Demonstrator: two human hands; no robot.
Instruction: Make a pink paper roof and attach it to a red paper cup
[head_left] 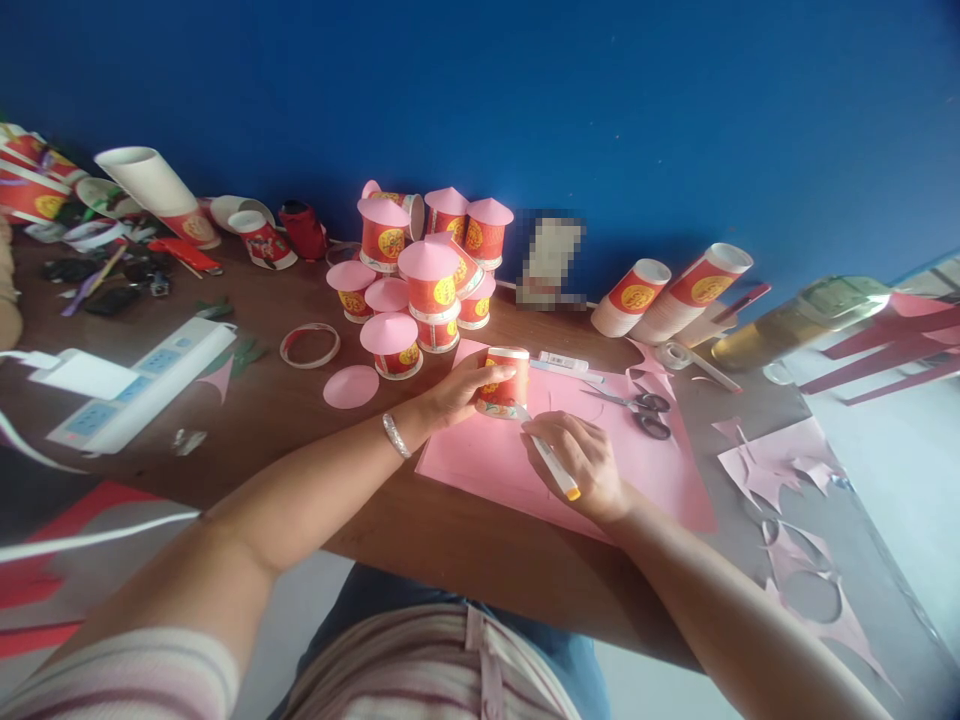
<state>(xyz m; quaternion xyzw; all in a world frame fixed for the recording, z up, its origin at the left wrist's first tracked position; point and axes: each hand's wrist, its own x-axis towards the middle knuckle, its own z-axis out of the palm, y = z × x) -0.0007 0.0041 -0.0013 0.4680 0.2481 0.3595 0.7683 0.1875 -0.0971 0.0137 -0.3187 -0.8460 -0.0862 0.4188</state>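
My left hand (459,392) is closed around a red paper cup (504,382) with a yellow emblem, thumb across its side. My right hand (589,455) grips a white utility knife (553,464) with a yellow end. The knife's tip is at the cup's lower right edge; whether it cuts in, I cannot tell. Under both hands lies a pink paper sheet (480,465). Dark-handled scissors (645,402) rest open on the sheet, right of the cup. Beyond the cup lies a white, marker-like stick (562,362).
Several cups with pink cone tops (427,262) are grouped at the back. Stacked paper cups (697,285) lean right. A pink disc (351,387) and paper ring (310,345) lie left, near a power strip (142,385). Paper scraps (814,600) cover the right side, near a bottle (795,315).
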